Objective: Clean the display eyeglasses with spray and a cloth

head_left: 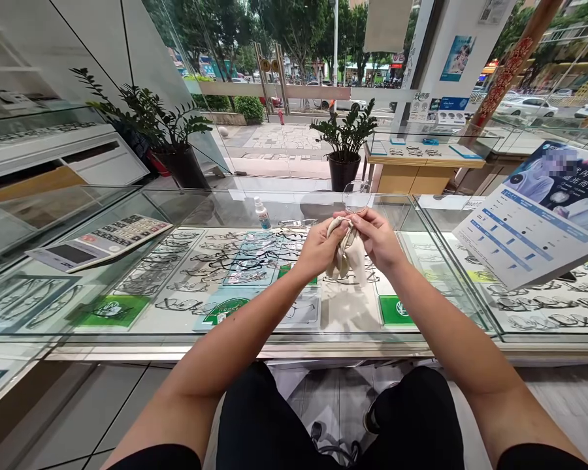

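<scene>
My left hand (317, 249) is closed on a crumpled cream cloth (353, 258), its thumb pressing into the folds. Close against it, my right hand (379, 243) pinches at the cloth's upper edge. A pair of thin-rimmed eyeglasses (357, 196) sticks up above the fingers of my right hand; the cloth and fingers hide its lower part. Both hands are raised over the glass display counter (353, 337). On its top, left of my hands, stands a small white spray bottle (261, 213).
Several rows of spectacle frames (240, 251) lie inside the counter. A large calculator (102, 241) rests on the left, and a printed leaflet stand (539, 222) is at the right. Potted plants (345, 140) stand by the window beyond.
</scene>
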{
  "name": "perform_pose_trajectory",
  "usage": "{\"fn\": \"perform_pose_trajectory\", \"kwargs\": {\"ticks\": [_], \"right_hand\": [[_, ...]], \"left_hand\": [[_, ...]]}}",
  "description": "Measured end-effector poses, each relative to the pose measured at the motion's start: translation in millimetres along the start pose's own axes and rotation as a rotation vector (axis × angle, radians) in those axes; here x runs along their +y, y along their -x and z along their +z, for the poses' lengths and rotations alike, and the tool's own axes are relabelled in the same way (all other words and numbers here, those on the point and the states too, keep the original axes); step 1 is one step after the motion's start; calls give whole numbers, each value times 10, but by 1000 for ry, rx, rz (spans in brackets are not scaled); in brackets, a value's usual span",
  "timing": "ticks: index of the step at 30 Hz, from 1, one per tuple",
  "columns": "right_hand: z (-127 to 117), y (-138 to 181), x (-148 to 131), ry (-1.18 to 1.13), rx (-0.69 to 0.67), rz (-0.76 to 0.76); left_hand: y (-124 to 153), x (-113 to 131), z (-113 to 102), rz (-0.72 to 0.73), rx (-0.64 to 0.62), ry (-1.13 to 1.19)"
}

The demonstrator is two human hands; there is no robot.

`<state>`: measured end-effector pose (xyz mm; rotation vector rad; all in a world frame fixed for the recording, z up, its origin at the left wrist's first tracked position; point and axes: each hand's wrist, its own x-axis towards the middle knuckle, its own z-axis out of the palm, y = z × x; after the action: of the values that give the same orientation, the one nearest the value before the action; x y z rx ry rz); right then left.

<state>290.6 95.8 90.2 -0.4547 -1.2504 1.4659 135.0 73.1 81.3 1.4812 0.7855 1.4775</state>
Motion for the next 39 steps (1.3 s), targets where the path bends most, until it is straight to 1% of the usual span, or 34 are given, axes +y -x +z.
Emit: {"fn": "perform_pose_trajectory", "kwargs": {"ticks": [3,6,9,14,19,22,25,28,31,36,39], "right_hand": [[-40,-18,-71,3,37,-4],[-107,-39,-175,24,53,-70],[-173,-52,-230,117,7,-115],[-194,-55,-172,280,-54,-126],[-147,-51,-134,349,-110,-93],[-135,-45,-139,345,-126,-72],[-129,-34,-145,318,-130,-12],[-114,-24,-151,304,-121,36],[-92,-19,-159,286,-98,50],[-89,-23,-168,211,-81,98],[-95,-25,-171,211,-75,113]], "left_hand": [[-41,-2,-57,-56,-57,15],[-98,-25,-130,-141,7,60],[-158,-23,-192,-180,88,122],[-208,37,-243,-169,94,190],[-180,85,-258,-174,98,124],[-158,129,-257,-154,89,104],[-149,183,-254,-147,72,123],[-147,216,-260,-154,73,126],[-147,220,-275,-153,60,131],[-135,217,-291,-164,-8,140],[-121,228,-284,-172,-32,139]]}}
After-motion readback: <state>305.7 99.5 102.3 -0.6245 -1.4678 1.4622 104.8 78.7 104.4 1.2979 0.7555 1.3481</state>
